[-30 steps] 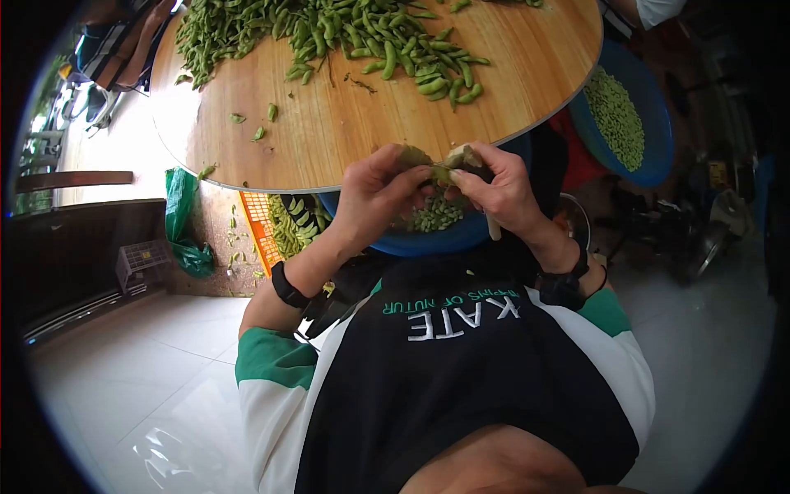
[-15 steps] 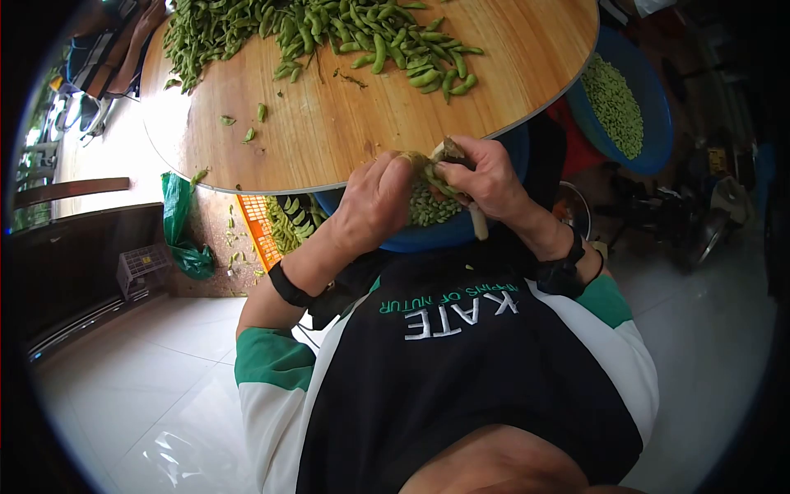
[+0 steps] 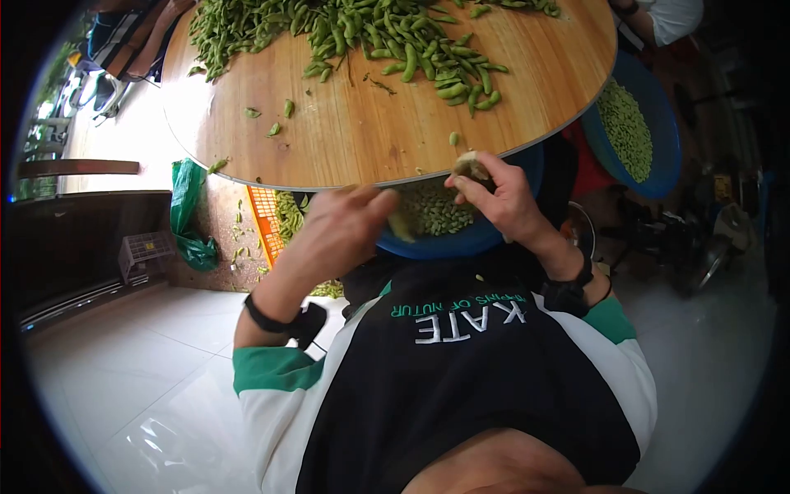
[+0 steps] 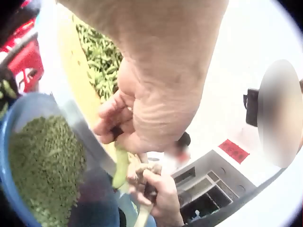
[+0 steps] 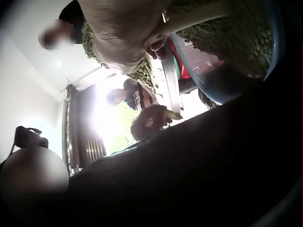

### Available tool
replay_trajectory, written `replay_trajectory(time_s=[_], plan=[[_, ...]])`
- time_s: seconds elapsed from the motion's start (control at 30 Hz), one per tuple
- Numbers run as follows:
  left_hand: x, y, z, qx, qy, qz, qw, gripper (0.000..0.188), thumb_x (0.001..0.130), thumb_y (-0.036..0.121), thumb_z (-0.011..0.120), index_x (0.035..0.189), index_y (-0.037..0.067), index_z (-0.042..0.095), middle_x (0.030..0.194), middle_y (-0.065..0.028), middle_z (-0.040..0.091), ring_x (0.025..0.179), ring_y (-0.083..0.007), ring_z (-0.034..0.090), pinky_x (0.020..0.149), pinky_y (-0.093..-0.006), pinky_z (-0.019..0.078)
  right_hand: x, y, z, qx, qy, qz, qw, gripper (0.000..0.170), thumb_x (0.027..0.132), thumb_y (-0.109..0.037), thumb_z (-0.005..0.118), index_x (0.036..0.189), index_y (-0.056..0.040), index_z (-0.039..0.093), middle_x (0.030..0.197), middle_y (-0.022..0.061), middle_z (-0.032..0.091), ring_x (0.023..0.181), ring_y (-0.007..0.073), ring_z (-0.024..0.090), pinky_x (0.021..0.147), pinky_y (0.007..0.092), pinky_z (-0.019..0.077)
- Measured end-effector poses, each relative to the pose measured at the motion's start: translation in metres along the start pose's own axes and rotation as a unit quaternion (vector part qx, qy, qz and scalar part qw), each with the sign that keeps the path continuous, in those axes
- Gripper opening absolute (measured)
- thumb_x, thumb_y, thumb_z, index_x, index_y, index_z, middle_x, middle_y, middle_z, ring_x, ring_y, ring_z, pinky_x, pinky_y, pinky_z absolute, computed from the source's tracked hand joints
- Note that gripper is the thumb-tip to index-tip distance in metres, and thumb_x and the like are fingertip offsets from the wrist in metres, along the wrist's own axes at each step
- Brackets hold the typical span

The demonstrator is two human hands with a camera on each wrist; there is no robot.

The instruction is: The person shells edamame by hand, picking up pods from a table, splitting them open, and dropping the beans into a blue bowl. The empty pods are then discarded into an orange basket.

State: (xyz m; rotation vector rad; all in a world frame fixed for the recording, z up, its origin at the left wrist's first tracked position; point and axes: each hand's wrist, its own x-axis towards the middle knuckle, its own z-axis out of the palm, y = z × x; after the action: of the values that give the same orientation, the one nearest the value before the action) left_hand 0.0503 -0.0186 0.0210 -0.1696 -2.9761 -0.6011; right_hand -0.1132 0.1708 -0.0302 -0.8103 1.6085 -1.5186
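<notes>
My left hand (image 3: 341, 226), blurred in the head view, pinches a green soybean pod (image 4: 121, 165) that hangs from its fingertips. To its right, my right hand (image 3: 500, 196) is curled at the table's near edge. A pale, stained strip (image 3: 467, 165) lies along its index finger; a long pale end (image 5: 199, 15) of it sticks out past the palm. Below both hands sits a blue basin (image 3: 444, 247) with shelled green beans (image 3: 444, 216) in it. A small green bean (image 3: 453, 138) lies on the wooden table (image 3: 354, 140) just beyond the right hand.
A large heap of soybean pods (image 3: 329, 33) covers the table's far side. Another blue basin (image 3: 671, 156) of shelled beans stands right. An orange crate (image 3: 265, 218) with pods and a green bag (image 3: 189, 218) are at left. Other people sit around the table.
My hands, close together before, have come apart. The left hand has moved left and toward the body with a pod. A small green bean has appeared on the table edge.
</notes>
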Motion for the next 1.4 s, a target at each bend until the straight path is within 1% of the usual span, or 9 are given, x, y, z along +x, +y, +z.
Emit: replay_trajectory(time_s=[0.13, 0.2, 0.33, 0.53, 0.87, 0.93, 1.07, 1.13, 1.4], plan=[[-0.043, -0.029, -0.035, 0.158, -0.079, -0.176, 0.968, 0.012, 0.068, -0.003, 0.057, 0.076, 0.005, 0.056, 0.077, -0.0108, 0.056, 0.078, -0.0293, 0.059, 0.066, -0.0389, 0.0473, 0.006, -0.016, -0.009, -0.232, 0.086, -0.145, 0.958, 0.020, 0.082, -0.004, 0.064, 0.100, 0.0023, 0.057, 0.089, 0.0108, 0.062, 0.076, 0.0166, 0.061, 0.066, 0.0280, 0.0481], [-0.050, -0.042, -0.052, 0.246, -0.054, -0.157, 0.955, 0.019, 0.071, -0.006, 0.054, 0.084, 0.003, 0.064, 0.089, -0.0122, 0.061, 0.087, -0.0298, 0.058, 0.074, -0.0383, 0.0471, 0.018, -0.024, -0.007, -0.446, 0.096, -0.299, 0.838, 0.027, 0.077, -0.004, 0.067, 0.101, 0.0017, 0.058, 0.093, 0.0149, 0.059, 0.082, 0.0278, 0.060, 0.069, 0.0345, 0.0487], [-0.011, -0.061, -0.058, 0.185, -0.070, -0.152, 0.968, 0.018, 0.076, 0.002, 0.061, 0.092, 0.003, 0.066, 0.102, -0.0118, 0.061, 0.100, -0.0297, 0.055, 0.081, -0.0383, 0.0465, 0.043, -0.015, 0.005, -0.506, 0.080, -0.278, 0.813, 0.017, 0.075, -0.006, 0.061, 0.090, -0.0011, 0.055, 0.086, 0.0146, 0.052, 0.083, 0.0326, 0.057, 0.068, 0.0412, 0.0498], [0.089, -0.086, 0.013, 0.055, 0.201, -0.020, 0.978, 0.014, 0.080, 0.007, 0.062, 0.094, 0.005, 0.062, 0.097, -0.0119, 0.059, 0.095, -0.0311, 0.053, 0.081, -0.0388, 0.0442, 0.025, -0.017, 0.010, -0.485, -0.046, -0.271, 0.830, 0.012, 0.074, -0.004, 0.058, 0.081, -0.0021, 0.048, 0.083, 0.0175, 0.050, 0.077, 0.0359, 0.057, 0.062, 0.0435, 0.0488], [0.018, -0.118, -0.002, 0.045, 0.165, -0.125, 0.977, 0.013, 0.079, 0.002, 0.057, 0.092, 0.002, 0.058, 0.095, -0.0138, 0.055, 0.095, -0.0323, 0.052, 0.084, -0.0432, 0.0420, 0.003, -0.011, -0.008, -0.270, -0.093, -0.264, 0.921, 0.023, 0.080, -0.001, 0.064, 0.101, 0.0031, 0.054, 0.078, 0.0132, 0.054, 0.059, 0.0218, 0.054, 0.051, 0.0289, 0.0443], [-0.006, -0.121, -0.018, 0.071, 0.128, -0.185, 0.972, 0.010, 0.077, 0.001, 0.058, 0.087, 0.003, 0.060, 0.092, -0.0154, 0.058, 0.093, -0.0323, 0.053, 0.084, -0.0433, 0.0421, 0.000, -0.021, -0.008, 0.021, -0.134, 0.091, 0.987, 0.017, 0.088, -0.008, 0.059, 0.102, 0.0015, 0.055, 0.077, 0.0069, 0.058, 0.055, 0.0105, 0.052, 0.049, 0.0245, 0.0416], [-0.001, -0.135, -0.040, 0.261, 0.121, -0.231, 0.929, 0.022, 0.073, -0.004, 0.057, 0.093, 0.004, 0.063, 0.097, -0.0131, 0.063, 0.094, -0.0338, 0.054, 0.086, -0.0417, 0.0425, 0.003, -0.004, 0.003, 0.287, -0.112, 0.148, 0.940, 0.020, 0.094, -0.013, 0.052, 0.109, 0.0003, 0.054, 0.077, 0.0056, 0.058, 0.053, 0.0047, 0.047, 0.044, 0.0189, 0.0377], [0.027, -0.136, -0.034, 0.120, 0.227, -0.159, 0.953, 0.023, 0.076, -0.002, 0.057, 0.097, 0.004, 0.064, 0.095, -0.0121, 0.062, 0.093, -0.0333, 0.055, 0.085, -0.0408, 0.0432, 0.001, -0.005, 0.008, 0.301, -0.111, 0.154, 0.935, 0.022, 0.095, -0.013, 0.047, 0.112, 0.0009, 0.050, 0.080, 0.0103, 0.058, 0.053, 0.0071, 0.046, 0.043, 0.0182, 0.0364], [0.080, -0.159, -0.001, 0.065, 0.192, -0.201, 0.958, 0.014, 0.082, 0.010, 0.059, 0.091, 0.002, 0.065, 0.088, -0.0186, 0.060, 0.083, -0.0377, 0.058, 0.074, -0.0423, 0.0470, -0.008, 0.006, 0.022, 0.402, -0.111, 0.147, 0.897, 0.017, 0.096, -0.015, 0.048, 0.108, -0.0024, 0.049, 0.083, 0.0080, 0.056, 0.056, 0.0067, 0.045, 0.043, 0.0180, 0.0362]])
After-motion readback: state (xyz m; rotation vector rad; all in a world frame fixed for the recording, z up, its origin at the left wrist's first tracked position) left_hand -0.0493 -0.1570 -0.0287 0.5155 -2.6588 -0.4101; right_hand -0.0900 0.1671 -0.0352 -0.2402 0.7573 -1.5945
